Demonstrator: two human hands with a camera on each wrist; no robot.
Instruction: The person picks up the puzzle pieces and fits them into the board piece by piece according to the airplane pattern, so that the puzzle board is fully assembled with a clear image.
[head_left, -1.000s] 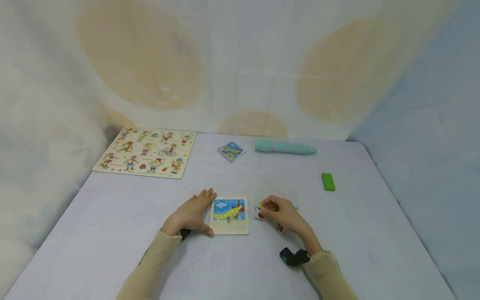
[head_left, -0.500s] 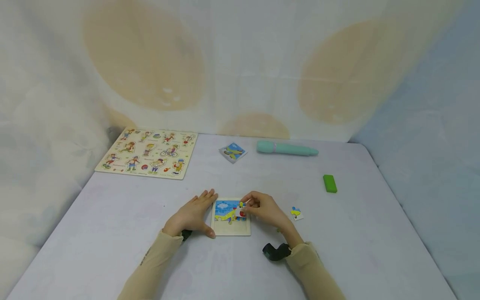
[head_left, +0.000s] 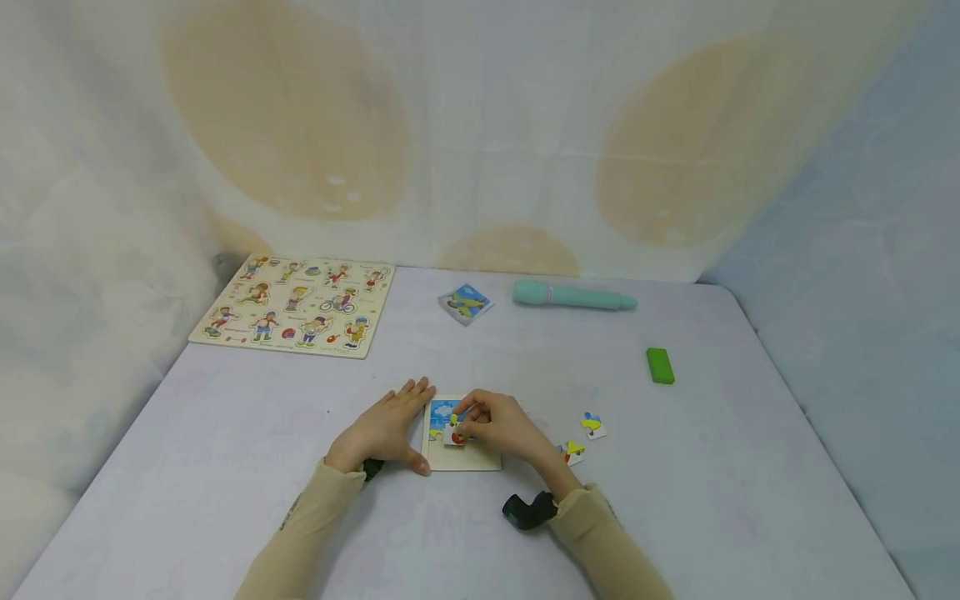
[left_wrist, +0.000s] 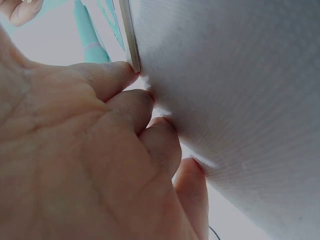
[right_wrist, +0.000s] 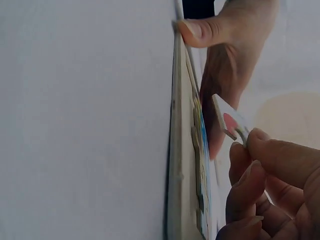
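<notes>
A small wooden frame (head_left: 465,460) lies on the white table, its upper part filled with blue and yellow puzzle pieces. My left hand (head_left: 384,428) rests at its left side, fingers extended, thumb at the lower left corner; in the left wrist view the fingertips of the left hand (left_wrist: 125,115) touch the cloth beside the frame's edge (left_wrist: 129,40). Above the frame, my right hand (head_left: 501,423) pinches a white piece with a red patch (head_left: 452,434). The right wrist view shows that piece (right_wrist: 227,119) tilted off the board, between thumb and fingers of the right hand (right_wrist: 275,185).
Loose puzzle pieces (head_left: 592,426) lie right of the frame, partly beside the right wrist. Farther back are a picture board (head_left: 292,305), a small airplane picture card (head_left: 466,304) and a teal pen-shaped object (head_left: 574,296). A green block (head_left: 660,366) sits at the right.
My right hand has moved left from beside the frame to over it, carrying the pinched piece. Loose pieces at the right are now uncovered. My left hand stays in place.
</notes>
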